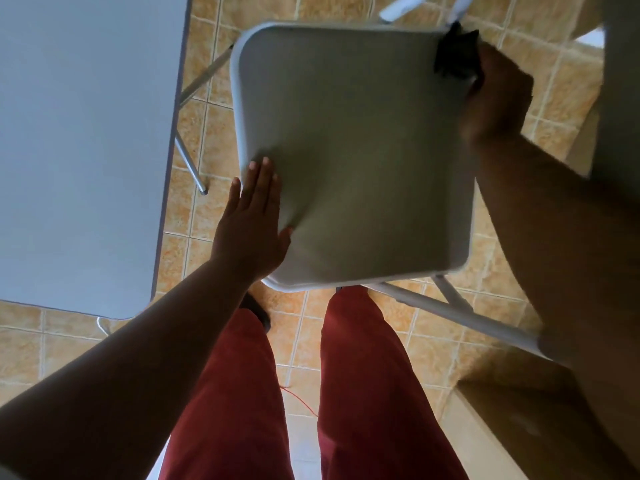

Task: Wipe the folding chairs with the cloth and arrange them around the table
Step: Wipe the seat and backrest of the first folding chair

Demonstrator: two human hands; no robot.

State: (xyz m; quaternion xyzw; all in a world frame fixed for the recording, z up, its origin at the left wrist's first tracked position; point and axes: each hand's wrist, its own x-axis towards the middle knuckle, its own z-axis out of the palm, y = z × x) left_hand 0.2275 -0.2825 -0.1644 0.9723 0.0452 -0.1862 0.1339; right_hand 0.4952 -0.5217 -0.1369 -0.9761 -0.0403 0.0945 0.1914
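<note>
Wiping step in hand: the right hand is closed around a dark cloth bunched at the far right corner of the folding chair's seat, cloth pressed on the seat rim directly under the fingers. The left hand lies flat and fully open, gripping nothing, palm on the near left edge of the seat, diagonally across from the cloth grip; looks like it braces the chair while the other hand wipes. Chair stands unfolded on the tiled floor, its frame legs showing below the near edge, just in front of the person's red trousers. The table sits left of the bracing hand, near the chair but not touching it as far as can be seen. Judgement: seat surface mostly uncovered by the cloth, so wiping is probably at a corner pass, not finished. Next move likely calls for dragging the cloth from that far corner back across the seat toward the left hand, keeping downward pressure, with the left hand holding the chair from sliding. Backrest not identifiable here. Arranging not yet done for this chair.
</note>
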